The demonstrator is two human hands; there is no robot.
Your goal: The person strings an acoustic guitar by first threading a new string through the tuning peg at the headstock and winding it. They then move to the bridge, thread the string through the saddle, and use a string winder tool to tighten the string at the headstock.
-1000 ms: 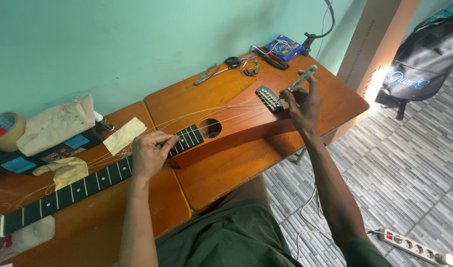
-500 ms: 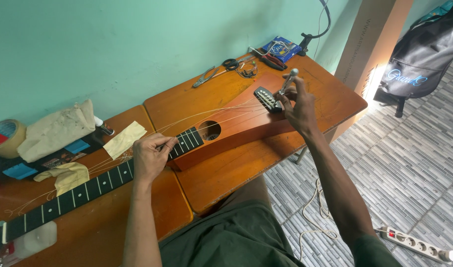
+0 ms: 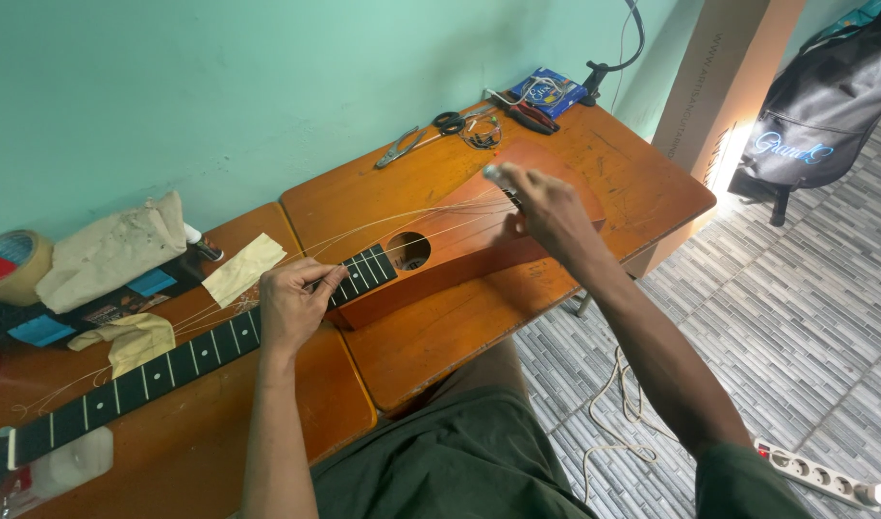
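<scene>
Guitar (image 3: 440, 252) lying flat on the wooden counter (image 3: 642, 183), loose strings (image 3: 402, 223) being fitted.
Left hand (image 3: 291, 303) closed, pinching strings at the fretboard (image 3: 186, 358); right hand (image 3: 546, 207) closed on a small silvery tool (image 3: 495, 174) over the bridge. Risk: slack strings could slip the pinch, whip or tangle. Scissors (image 3: 450, 122) and pliers (image 3: 532, 117) lie behind.

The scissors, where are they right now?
In the head view the scissors lie at the far edge of the right-hand table near the green wall, between the grey pliers and the red-handled pliers.
</scene>
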